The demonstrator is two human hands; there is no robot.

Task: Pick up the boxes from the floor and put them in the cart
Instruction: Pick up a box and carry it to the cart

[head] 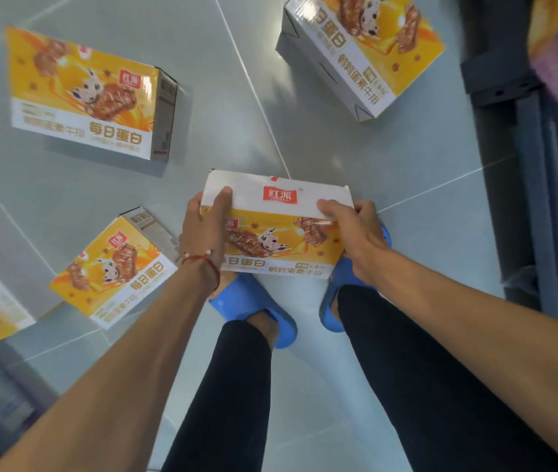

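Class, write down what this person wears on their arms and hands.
The left arm and right arm are bare: no sleeves, no gloves. The left hand has a thin red cord bracelet with small white beads at its wrist. The right hand shows no ring, watch or band.

Glossy pale-grey tiled floor (209, 137)

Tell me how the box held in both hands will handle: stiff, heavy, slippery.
The held box looks like flat-faced cardboard with straight edges, so it is probably stiff. The left hand and right hand grip only its ends, which hints it is fairly light. Its glossy print may be slightly slippery, and its flat sides should not roll.
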